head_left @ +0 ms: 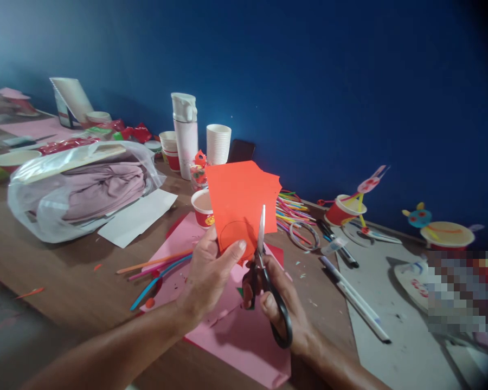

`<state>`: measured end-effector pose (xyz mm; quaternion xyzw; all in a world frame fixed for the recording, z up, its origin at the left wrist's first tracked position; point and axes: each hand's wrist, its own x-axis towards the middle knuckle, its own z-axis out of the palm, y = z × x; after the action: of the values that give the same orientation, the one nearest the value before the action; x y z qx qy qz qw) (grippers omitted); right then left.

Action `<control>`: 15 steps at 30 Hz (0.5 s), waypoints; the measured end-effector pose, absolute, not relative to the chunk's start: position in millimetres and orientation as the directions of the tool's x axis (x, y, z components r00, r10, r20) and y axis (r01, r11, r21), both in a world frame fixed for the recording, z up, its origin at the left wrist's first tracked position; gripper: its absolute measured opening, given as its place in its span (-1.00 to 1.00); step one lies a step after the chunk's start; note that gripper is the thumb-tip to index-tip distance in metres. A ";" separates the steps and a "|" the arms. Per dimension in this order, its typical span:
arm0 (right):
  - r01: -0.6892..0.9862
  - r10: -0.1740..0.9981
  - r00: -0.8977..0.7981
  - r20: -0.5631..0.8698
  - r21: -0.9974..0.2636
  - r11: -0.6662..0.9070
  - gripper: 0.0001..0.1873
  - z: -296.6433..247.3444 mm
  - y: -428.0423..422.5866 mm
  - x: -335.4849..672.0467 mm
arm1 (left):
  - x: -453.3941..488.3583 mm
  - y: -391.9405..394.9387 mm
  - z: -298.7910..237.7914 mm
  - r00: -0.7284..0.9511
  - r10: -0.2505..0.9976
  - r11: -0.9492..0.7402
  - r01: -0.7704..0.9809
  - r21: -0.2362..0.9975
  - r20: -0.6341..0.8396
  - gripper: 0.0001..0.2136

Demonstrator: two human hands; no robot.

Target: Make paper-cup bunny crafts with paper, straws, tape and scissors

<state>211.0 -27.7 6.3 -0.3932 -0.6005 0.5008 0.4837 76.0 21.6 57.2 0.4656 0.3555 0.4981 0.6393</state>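
Observation:
My left hand is closed on a sheet of orange-red paper, thumb on its front face. A round outline is drawn near the sheet's lower edge, and its upper right edge is notched. My right hand grips black-handled scissors through the loops. Their blades point upward at the lower right part of the sheet, beside the drawn circle; whether they are parted is hard to see. Below both hands lies pink paper with small scraps on it.
A plastic bag with mauve cloth and white paper lie left. Behind stand a white bottle and stacked paper cups. Right are colourful pipe cleaners, markers and decorated cups. Coloured pencils lie near my left hand.

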 end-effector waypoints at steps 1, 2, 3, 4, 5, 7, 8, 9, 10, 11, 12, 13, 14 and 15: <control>-0.014 0.958 -0.222 0.181 -0.983 0.182 -0.53 6.2 -28.0 211.2 | 76.1 21.7 57.2 0.253 0.967 0.069 -0.311 0.948 0.013 -0.90; -0.018 0.959 -0.221 0.177 -0.984 0.177 -0.53 5.9 -28.3 211.3 | 76.3 21.8 57.1 0.254 0.967 0.070 -0.314 0.947 0.013 -0.90; -0.022 0.960 -0.219 0.174 -0.985 0.173 -0.53 5.7 -28.5 211.4 | 76.4 21.9 57.1 0.254 0.967 0.069 -0.316 0.946 0.014 -0.90; -0.024 0.961 -0.219 0.170 -0.985 0.169 -0.53 5.5 -28.8 211.4 | 76.5 22.0 57.1 0.251 0.968 0.068 -0.317 0.946 0.015 -0.90; -0.022 0.962 -0.219 0.164 -0.986 0.163 -0.54 5.4 -29.1 211.4 | 76.6 22.2 57.1 0.248 0.969 0.068 -0.319 0.945 0.014 -0.90; -0.014 0.964 -0.216 0.155 -0.988 0.156 -0.54 5.9 -29.6 211.2 | 76.7 22.7 56.8 0.245 0.970 0.071 -0.320 0.945 0.011 -0.90; -0.011 0.965 -0.214 0.152 -0.988 0.153 -0.54 6.4 -29.8 210.9 | 76.7 23.0 56.6 0.240 0.971 0.070 -0.317 0.946 0.009 -0.90; -0.013 0.965 -0.213 0.151 -0.988 0.152 -0.53 7.1 -30.0 210.7 | 76.6 23.2 56.4 0.239 0.971 0.071 -0.311 0.948 0.006 -0.90; -0.017 0.965 -0.213 0.152 -0.988 0.152 -0.53 7.8 -30.1 210.4 | 76.5 23.4 56.2 0.236 0.972 0.071 -0.306 0.949 0.003 -0.90; -0.024 0.965 -0.213 0.154 -0.988 0.152 -0.52 8.5 -30.1 210.2 | 76.4 23.5 56.0 0.233 0.972 0.071 -0.303 0.950 0.001 -0.89; -0.033 0.965 -0.213 0.152 -0.988 0.149 -0.51 9.1 -30.0 209.9 | 76.2 23.5 56.0 0.231 0.973 0.072 -0.301 0.951 0.000 -0.89; -0.041 0.966 -0.211 0.149 -0.989 0.143 -0.50 9.7 -29.9 209.7 | 76.0 23.4 56.1 0.232 0.973 0.074 -0.302 0.951 -0.002 -0.89; -0.049 0.968 -0.208 0.143 -0.990 0.136 -0.50 10.0 -29.7 209.5 | 75.8 23.3 56.2 0.233 0.972 0.077 -0.304 0.949 -0.004 -0.88; -0.054 0.969 -0.205 0.135 -0.991 0.126 -0.49 10.3 -29.5 209.3 | 75.6 23.2 56.4 0.234 0.972 0.082 -0.308 0.948 -0.008 -0.88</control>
<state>209.3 -29.5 10.3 -0.4007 -0.5711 0.5257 0.4867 75.6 23.2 56.4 0.4566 0.3639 0.5005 0.6393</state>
